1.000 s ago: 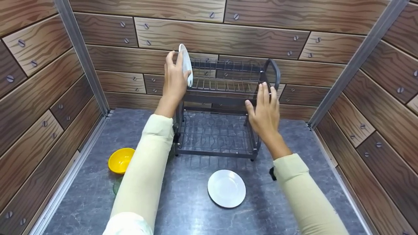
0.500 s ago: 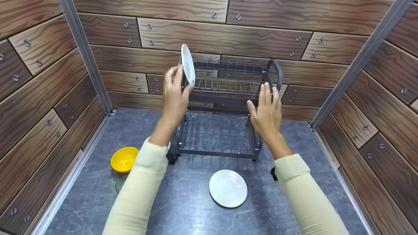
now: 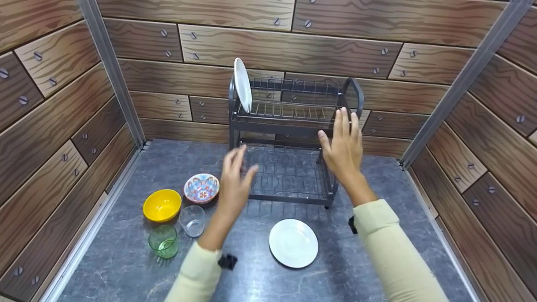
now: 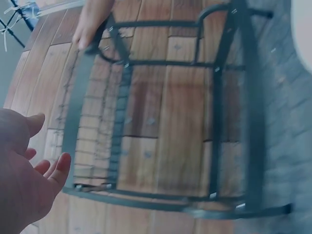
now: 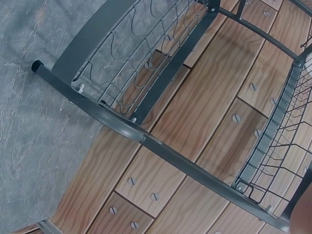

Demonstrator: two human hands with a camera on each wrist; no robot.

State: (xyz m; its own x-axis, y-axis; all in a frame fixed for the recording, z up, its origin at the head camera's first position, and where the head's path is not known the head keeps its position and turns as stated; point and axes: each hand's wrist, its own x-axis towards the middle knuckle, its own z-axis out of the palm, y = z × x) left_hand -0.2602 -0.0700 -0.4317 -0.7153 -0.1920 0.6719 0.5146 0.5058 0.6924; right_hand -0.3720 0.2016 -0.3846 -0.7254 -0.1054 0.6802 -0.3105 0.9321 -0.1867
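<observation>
A white plate [image 3: 242, 85] stands on edge at the left end of the upper tier of the dark two-tier dish rack [image 3: 285, 129]. My left hand [image 3: 235, 184] is away from that plate, lower down by the rack's front left side, fingers loosely bent and holding nothing. In the left wrist view the same left hand [image 4: 29, 170] appears beside the blurred rack. With its fingers fairly straight, my right hand [image 3: 345, 149] rests at the upper tier's front right corner. A second white plate [image 3: 293, 243] lies flat on the grey surface in front of the rack.
On the left stand a yellow bowl [image 3: 162, 205], a patterned bowl [image 3: 202, 188], a clear glass [image 3: 193, 221] and a green glass [image 3: 163, 241]. Wood-patterned walls [image 3: 285, 46] enclose the back and sides. The rack's lower tier [image 3: 281, 172] is wire mesh.
My left hand has let go of the plate in the rack and moved down toward me, uncovering the patterned bowl and the glasses. My right hand has stayed at the rack's corner.
</observation>
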